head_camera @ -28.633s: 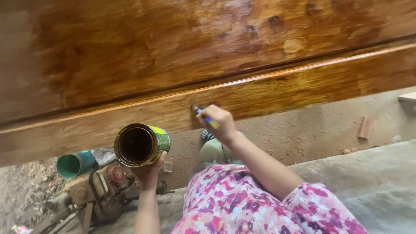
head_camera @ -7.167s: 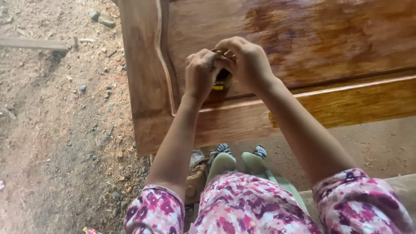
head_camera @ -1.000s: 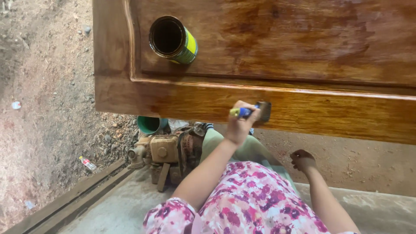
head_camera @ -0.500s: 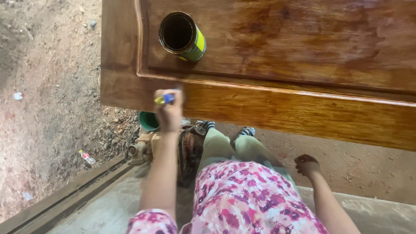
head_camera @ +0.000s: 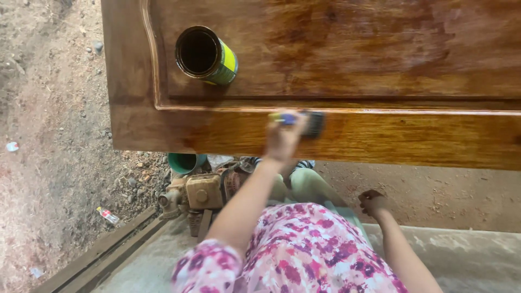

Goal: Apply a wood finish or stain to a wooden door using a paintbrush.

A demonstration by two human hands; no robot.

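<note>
Soft, even daylight; wet gloss glares on the wooden door [head_camera: 380, 59] (strongest along its near edge); the moving left hand [head_camera: 282, 138] blurs.

Single head view, looking steeply down, close over wooden door [head_camera: 336, 70].

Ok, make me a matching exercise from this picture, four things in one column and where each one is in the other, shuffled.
Things:
1. brush
2. open can
3. right hand
4. small engine

Places:
A. on the ground below the panel's corner
B. in the left hand, on the glossy lower rail
C. standing on the wooden panel
D. low by the knee, empty

Pairs: 1-B, 2-C, 3-D, 4-A
</note>
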